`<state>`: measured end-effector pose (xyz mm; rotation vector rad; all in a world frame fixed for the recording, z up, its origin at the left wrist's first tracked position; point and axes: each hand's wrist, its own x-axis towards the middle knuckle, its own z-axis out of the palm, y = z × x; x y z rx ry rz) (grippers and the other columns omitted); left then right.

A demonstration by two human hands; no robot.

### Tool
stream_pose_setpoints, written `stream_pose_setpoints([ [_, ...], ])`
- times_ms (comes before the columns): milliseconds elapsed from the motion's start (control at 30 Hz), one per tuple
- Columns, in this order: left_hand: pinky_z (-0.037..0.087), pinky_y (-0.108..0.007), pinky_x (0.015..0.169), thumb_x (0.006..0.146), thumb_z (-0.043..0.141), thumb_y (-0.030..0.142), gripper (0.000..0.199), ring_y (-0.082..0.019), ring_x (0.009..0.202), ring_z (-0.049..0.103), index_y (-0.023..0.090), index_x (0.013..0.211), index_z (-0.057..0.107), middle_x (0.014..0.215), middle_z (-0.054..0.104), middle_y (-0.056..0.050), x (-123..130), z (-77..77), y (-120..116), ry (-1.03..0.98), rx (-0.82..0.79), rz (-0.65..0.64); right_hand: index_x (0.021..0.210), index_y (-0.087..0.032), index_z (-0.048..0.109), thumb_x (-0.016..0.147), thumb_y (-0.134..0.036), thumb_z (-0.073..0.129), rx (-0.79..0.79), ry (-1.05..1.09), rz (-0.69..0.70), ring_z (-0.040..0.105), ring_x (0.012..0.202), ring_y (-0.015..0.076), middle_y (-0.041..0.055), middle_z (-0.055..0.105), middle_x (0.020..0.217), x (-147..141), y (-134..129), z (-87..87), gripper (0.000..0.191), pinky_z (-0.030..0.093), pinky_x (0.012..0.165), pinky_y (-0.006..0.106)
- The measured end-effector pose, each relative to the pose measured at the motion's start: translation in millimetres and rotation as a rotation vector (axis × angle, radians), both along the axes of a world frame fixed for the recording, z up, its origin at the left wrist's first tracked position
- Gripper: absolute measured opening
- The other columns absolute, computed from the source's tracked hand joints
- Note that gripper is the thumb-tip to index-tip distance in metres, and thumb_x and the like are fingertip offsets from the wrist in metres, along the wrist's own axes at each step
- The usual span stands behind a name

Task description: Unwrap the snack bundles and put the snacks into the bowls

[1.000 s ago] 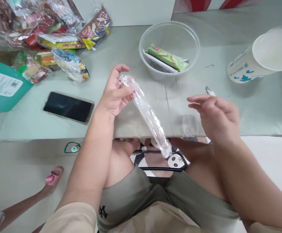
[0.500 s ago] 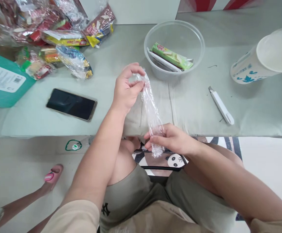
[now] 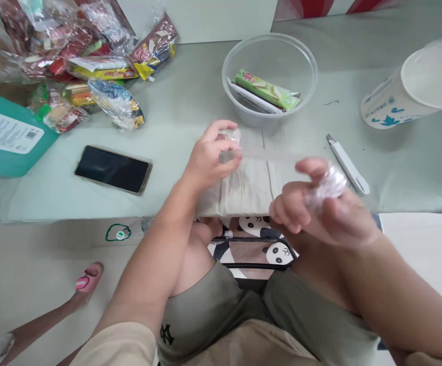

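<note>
My left hand (image 3: 217, 155) is curled round a small see-through piece at the table's middle, just in front of the clear round bowl (image 3: 240, 109). A thin, blurred strand of clear plastic stretches from it toward the right. My right hand (image 3: 320, 208), smeared by motion, grips crumpled clear plastic film (image 3: 329, 185) between its fingers, over the table's front edge. Inside the bowl lie a green wafer packet (image 3: 266, 90) and a white one.
Many wrapped snacks (image 3: 72, 66) are heaped at the back left beside a teal container (image 3: 7, 132). A phone (image 3: 112, 169) lies on the left, a white cutter (image 3: 346, 163) and paper cup (image 3: 392, 101) on the right. Another person's leg and pink slipper (image 3: 89, 279) show below.
My right hand has moved up and to the right, with bunched film now in its fingers. My left hand has lowered slightly. The film no longer hangs down between the hands.
</note>
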<state>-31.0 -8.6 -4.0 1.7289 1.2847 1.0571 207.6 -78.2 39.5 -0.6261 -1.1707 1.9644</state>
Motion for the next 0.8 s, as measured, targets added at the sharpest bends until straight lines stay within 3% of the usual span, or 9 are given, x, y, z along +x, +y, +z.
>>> stream_pose_setpoints([
  [167,0.051,-0.043,0.108,0.077,0.082,0.031,0.017,-0.025,0.111,0.062,0.021,0.065,0.074,0.128,0.064,-0.009,3.3,3.7,-16.2,0.109,0.031,-0.170,0.146,-0.041,0.045,0.084,-0.066,0.064,-0.083,-0.231,-0.265,0.061,0.052,0.0158,-0.0076,0.065,0.062,17.2,25.1,2.9,0.070,0.050,0.062,0.033],
  [333,0.045,-0.048,0.118,0.077,0.079,0.032,0.024,-0.031,0.136,0.054,0.022,0.056,0.073,0.147,0.057,-0.006,11.7,17.1,-33.4,0.110,-0.073,-0.385,0.160,-0.031,0.031,0.088,-0.072,0.056,-0.100,-0.350,-0.259,0.059,0.053,0.0166,-0.0051,0.066,0.062,21.2,37.7,-16.1,0.087,0.045,0.058,0.030],
  [400,0.033,-0.051,0.129,0.077,0.082,0.033,0.023,-0.033,0.152,0.040,0.025,0.056,0.075,0.158,0.049,-0.001,18.0,19.7,-38.0,0.049,-0.084,-0.473,0.153,-0.030,0.044,0.090,-0.075,0.054,-0.026,-0.476,-0.278,0.058,0.055,0.0155,-0.0047,0.064,0.063,17.9,38.9,-25.9,0.077,0.044,0.058,0.029],
  [467,0.023,-0.052,0.134,0.077,0.084,0.035,0.022,-0.033,0.161,0.027,0.027,0.057,0.076,0.164,0.044,0.004,23.9,20.3,-40.7,-0.049,-0.089,-0.539,0.122,-0.027,0.066,0.092,-0.076,0.052,0.120,-0.659,-0.298,0.054,0.057,0.0143,-0.0027,0.061,0.065,13.3,39.3,-33.6,0.059,0.042,0.059,0.030],
  [500,0.021,-0.053,0.135,0.077,0.084,0.039,0.022,-0.032,0.162,0.024,0.029,0.059,0.077,0.164,0.045,0.006,26.1,20.0,-41.1,-0.110,-0.100,-0.557,0.101,-0.024,0.069,0.093,-0.074,0.052,0.213,-0.756,-0.291,0.052,0.058,0.0140,-0.0013,0.060,0.065,11.0,39.2,-36.3,0.053,0.040,0.060,0.030],
  [567,0.026,-0.054,0.134,0.082,0.080,0.050,0.026,-0.031,0.161,0.028,0.031,0.064,0.079,0.158,0.053,0.006,28.4,19.4,-39.8,-0.234,-0.152,-0.564,0.071,-0.022,0.059,0.097,-0.068,0.048,0.392,-0.914,-0.247,0.049,0.060,0.0143,0.0015,0.059,0.065,7.0,38.0,-39.4,0.054,0.035,0.061,0.032],
  [633,0.036,-0.055,0.129,0.085,0.072,0.063,0.033,-0.032,0.156,0.040,0.033,0.078,0.082,0.144,0.067,0.000,28.0,18.8,-35.9,-0.366,-0.225,-0.515,0.061,-0.022,0.048,0.102,-0.059,0.038,0.515,-0.948,-0.193,0.048,0.060,0.0153,0.0033,0.058,0.062,3.7,35.6,-40.2,0.056,0.033,0.062,0.034],
  [700,0.046,-0.054,0.122,0.086,0.066,0.069,0.042,-0.033,0.147,0.052,0.031,0.094,0.083,0.129,0.075,-0.004,26.2,18.1,-30.9,-0.507,-0.288,-0.427,0.063,-0.022,0.050,0.104,-0.051,0.026,0.586,-0.840,-0.128,0.049,0.060,0.0166,0.0045,0.059,0.063,0.3,32.4,-39.5,0.056,0.036,0.064,0.035],
  [800,0.053,-0.047,0.115,0.087,0.062,0.050,0.037,-0.031,0.142,0.057,0.025,0.106,0.082,0.126,0.077,-0.005,23.6,15.3,-25.1,-0.643,-0.338,-0.305,0.080,-0.022,0.062,0.101,-0.045,0.031,0.680,-0.636,0.052,0.057,0.065,0.0179,0.0052,0.067,0.074,-6.8,27.0,-37.0,0.044,0.043,0.067,0.034],
])
